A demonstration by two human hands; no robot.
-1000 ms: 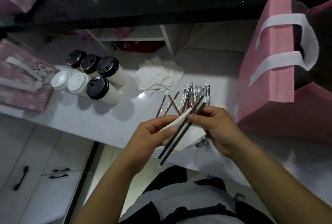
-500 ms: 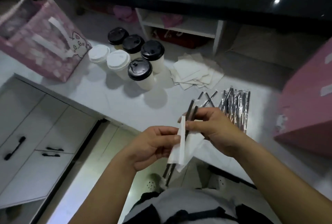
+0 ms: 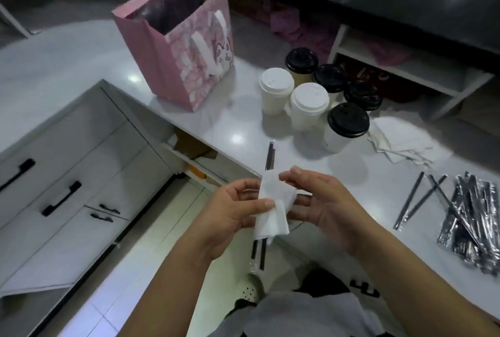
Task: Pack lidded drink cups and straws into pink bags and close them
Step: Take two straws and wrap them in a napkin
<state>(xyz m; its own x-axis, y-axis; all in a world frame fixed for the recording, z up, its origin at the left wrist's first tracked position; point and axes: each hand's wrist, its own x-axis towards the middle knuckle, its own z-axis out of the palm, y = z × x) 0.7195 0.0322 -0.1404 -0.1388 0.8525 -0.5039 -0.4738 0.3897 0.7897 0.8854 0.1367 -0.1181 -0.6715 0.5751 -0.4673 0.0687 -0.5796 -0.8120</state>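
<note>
Two black wrapped straws (image 3: 270,156) stand upright with a white napkin (image 3: 273,208) folded around their middle. My left hand (image 3: 230,215) grips the napkin and straws, thumb on the napkin. My right hand (image 3: 322,201) pinches the napkin's upper right edge. An open pink bag (image 3: 176,66) with white handles and a cat print stands on the white counter (image 3: 67,52) at the back left. Several lidded cups sit right of it: two with white lids (image 3: 276,85) and several with black lids (image 3: 347,120).
A pile of wrapped straws (image 3: 470,217) and loose straws (image 3: 416,198) lie on the counter at right. White napkins (image 3: 403,141) are stacked behind them. White drawers with black handles (image 3: 62,198) are at the left, and a low white shelf (image 3: 405,66) is behind the cups.
The view has swung left, so the left pink bag and cups sit nearer the centre. The napkin has been wrapped further around the two straws, which now stand upright.
</note>
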